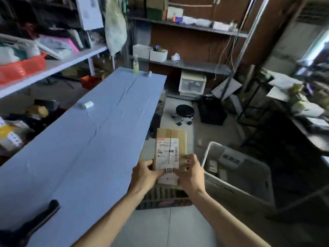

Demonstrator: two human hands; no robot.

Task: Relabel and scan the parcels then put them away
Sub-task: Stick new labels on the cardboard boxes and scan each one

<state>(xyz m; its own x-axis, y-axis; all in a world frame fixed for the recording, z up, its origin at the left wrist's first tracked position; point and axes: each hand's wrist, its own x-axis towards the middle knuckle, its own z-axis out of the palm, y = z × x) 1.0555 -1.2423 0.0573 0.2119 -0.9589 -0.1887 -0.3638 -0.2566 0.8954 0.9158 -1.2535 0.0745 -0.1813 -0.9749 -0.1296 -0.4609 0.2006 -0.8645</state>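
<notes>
**A:** What's nearest you there?

**B:** A black-handled tool at the near corner of the blue worktop. It's too blurred to say whether it's the scanner, and nobody's touching it.

**A:** And the hands?

**B:** Both are on the one parcel. The left hand and the right hand pinch its near end, thumbs on top against the white label, fingers curled beneath.

**A:** Is it on the worktop?

**B:** No. It's held in the air just off the worktop's right edge, above a dark crate on the floor.

**A:** So what might go wrong?

**B:** Two things, I reckon. Only the near end is gripped, so the far end hangs unsupported. If the pinch loosens, it tips down into the crate or onto the floor. And the label's near end seems to run past the parcel's edge. Smoothed down in mid-air, with nothing firm behind it, it could crease across the codes and fail to scan.

**A:** Further off?

**B:** A white bin to the right with grey packets in it, then a small white roll midway along the worktop. Beyond that there's a black stool, a bottle at the worktop's far end, then cluttered shelves.
</notes>
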